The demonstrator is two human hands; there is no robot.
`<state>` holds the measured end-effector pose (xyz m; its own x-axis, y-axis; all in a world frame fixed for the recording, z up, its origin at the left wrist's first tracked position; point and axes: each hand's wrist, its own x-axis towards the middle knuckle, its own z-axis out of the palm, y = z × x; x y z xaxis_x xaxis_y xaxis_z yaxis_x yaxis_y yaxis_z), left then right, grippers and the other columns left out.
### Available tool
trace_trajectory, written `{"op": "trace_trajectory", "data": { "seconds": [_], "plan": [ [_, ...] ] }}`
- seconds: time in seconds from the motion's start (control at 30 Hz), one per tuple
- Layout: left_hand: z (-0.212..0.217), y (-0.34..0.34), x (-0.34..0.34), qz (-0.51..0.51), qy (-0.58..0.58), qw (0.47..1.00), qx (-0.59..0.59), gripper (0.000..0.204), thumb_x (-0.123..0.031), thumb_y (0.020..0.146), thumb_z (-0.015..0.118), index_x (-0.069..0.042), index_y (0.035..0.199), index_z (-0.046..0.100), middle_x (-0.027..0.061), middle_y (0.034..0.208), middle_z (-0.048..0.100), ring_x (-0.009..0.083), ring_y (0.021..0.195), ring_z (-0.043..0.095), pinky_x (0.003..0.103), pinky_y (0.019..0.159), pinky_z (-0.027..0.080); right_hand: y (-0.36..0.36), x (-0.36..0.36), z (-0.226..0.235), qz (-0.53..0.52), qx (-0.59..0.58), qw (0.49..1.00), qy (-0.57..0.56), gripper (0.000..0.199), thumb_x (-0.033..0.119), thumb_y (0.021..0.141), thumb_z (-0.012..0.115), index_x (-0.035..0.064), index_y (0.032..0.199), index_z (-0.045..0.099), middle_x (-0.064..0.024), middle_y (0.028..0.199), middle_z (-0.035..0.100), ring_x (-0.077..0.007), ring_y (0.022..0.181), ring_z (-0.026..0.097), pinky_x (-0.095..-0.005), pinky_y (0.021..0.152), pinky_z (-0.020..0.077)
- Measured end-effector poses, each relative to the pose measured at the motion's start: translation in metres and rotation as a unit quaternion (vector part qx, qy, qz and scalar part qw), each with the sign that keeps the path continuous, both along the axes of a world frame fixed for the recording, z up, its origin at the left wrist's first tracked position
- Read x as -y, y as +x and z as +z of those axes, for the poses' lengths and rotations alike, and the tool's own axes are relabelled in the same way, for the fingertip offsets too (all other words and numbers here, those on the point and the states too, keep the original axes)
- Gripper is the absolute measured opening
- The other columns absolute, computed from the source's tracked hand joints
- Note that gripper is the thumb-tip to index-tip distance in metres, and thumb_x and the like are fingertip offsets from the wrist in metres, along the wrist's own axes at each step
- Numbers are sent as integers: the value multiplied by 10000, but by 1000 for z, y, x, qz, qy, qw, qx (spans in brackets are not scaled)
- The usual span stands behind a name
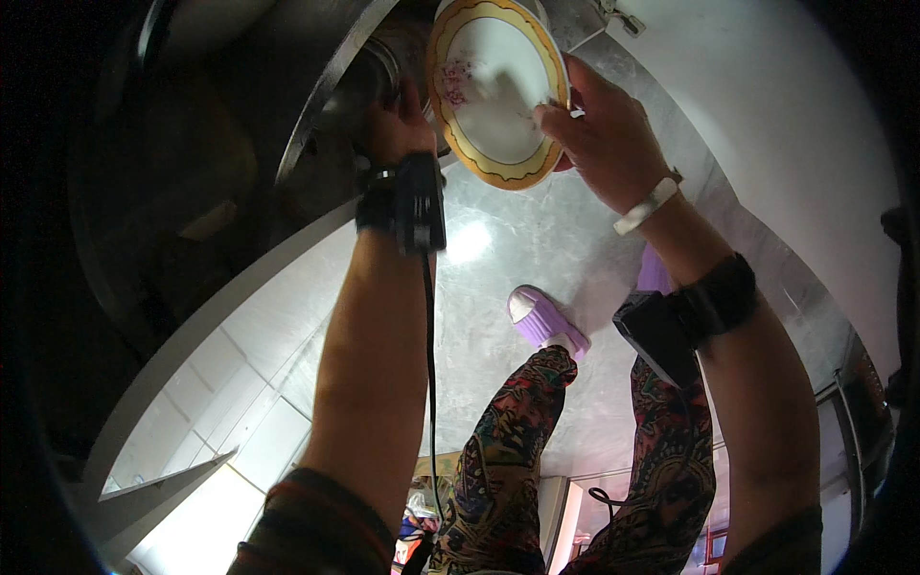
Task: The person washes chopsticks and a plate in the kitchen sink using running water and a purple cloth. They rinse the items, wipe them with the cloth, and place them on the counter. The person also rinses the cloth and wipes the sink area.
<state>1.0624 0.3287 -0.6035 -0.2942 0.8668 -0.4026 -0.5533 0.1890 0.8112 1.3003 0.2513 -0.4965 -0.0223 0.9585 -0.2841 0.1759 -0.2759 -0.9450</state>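
My right hand (609,129) grips a plate (498,91) by its right rim, thumb on the upper face. The plate is white with a yellow scalloped border and a small pink flower print, and it is tilted toward me. To its left, my left hand (398,129) reaches into a dark recess beside a round, shiny-rimmed vessel (383,62). Shadow hides most of that hand's fingers, so whether they touch the vessel is unclear. Behind the plate, a pale rim peeks out at its upper right.
A pale door panel (786,115) with a metal hinge (628,21) stands at the right. A curved edge (220,297) borders the dark recess on the left. Below are a grey floor (479,374) and my feet in purple slippers (551,321).
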Motion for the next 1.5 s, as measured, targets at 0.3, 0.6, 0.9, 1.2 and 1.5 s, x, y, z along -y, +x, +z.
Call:
{"op": "trace_trajectory", "data": {
  "seconds": [0.3, 0.6, 0.9, 1.2, 1.5],
  "plan": [
    [126, 45, 40, -166, -10, 958, -232, 480, -225, 951, 531, -34, 1365, 378, 131, 1347, 476, 249, 1238, 481, 354, 1084, 388, -74, -45, -45, -35, 55, 996, 66, 375, 162, 867, 634, 38, 1192, 493, -154, 878, 672, -255, 758, 692, -337, 644, 589],
    [103, 48, 33, -9, -50, 999, 7, 389, -238, 962, 528, -35, 1287, 458, 131, 1249, 548, 233, 1137, 563, 343, 1032, 453, -114, -71, -100, -40, -110, 993, 4, 378, 177, 855, 621, 34, 1191, 524, -166, 835, 681, -270, 766, 689, -371, 660, 564],
    [91, 58, 8, 23, -95, 995, 15, 376, -242, 957, 531, -12, 1249, 471, 146, 1229, 535, 252, 1105, 564, 348, 944, 525, -135, -83, -135, -108, -155, 981, -37, 403, 356, 846, 616, 8, 1049, 601, -194, 905, 675, -329, 1011, 620, -429, 843, 497],
    [57, 41, 6, 47, -105, 993, 41, 403, -267, 952, 538, -31, 1270, 464, 124, 1248, 535, 231, 1140, 540, 329, 975, 490, -92, -43, -108, -31, -248, 959, -134, 464, 67, 870, 572, 18, 1323, 482, -111, 1073, 638, -197, 923, 611, -319, 804, 493],
    [45, 4, 27, -113, -111, 934, -322, 447, -294, 943, 558, -46, 1297, 446, 158, 1258, 529, 270, 1143, 530, 370, 955, 483, 34, 125, -41, -176, -257, 895, -319, 388, 173, 919, 542, 79, 1295, 521, -62, 1104, 637, -164, 1000, 610, -305, 846, 471]
  ]
}}
